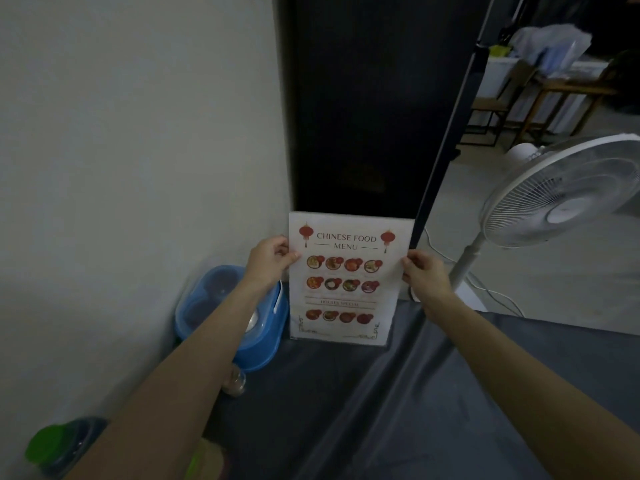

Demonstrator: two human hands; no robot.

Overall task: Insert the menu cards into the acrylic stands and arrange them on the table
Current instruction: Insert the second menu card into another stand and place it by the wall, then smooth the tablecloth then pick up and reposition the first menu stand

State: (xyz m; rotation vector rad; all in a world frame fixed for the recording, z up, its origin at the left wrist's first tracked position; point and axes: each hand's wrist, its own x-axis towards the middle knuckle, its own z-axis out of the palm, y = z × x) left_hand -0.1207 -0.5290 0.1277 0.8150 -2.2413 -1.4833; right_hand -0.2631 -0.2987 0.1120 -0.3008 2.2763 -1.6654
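At the lower left of the frame sits one green-lidded container [52,445], blurred. Above it, left of centre, is one round blue plastic tub [207,306] against the wall, with a small clear jar [235,379] just in front.

The dark grey cloth-covered tabletop [346,410] fills the bottom centre. Standing at its far edge, in the middle of the frame, is the only clear acrylic stand holding the white "Chinese Food Menu" card [349,278] in view, upright.

The left hand [270,261] pinches its left edge and the right hand [422,271] its right edge, each grip closed with the thumb in front.

I'd judge it light, stiff and slick, and likely to scratch; holding it by the side edges looks sensible.

At the right stands one white pedestal fan [561,202].
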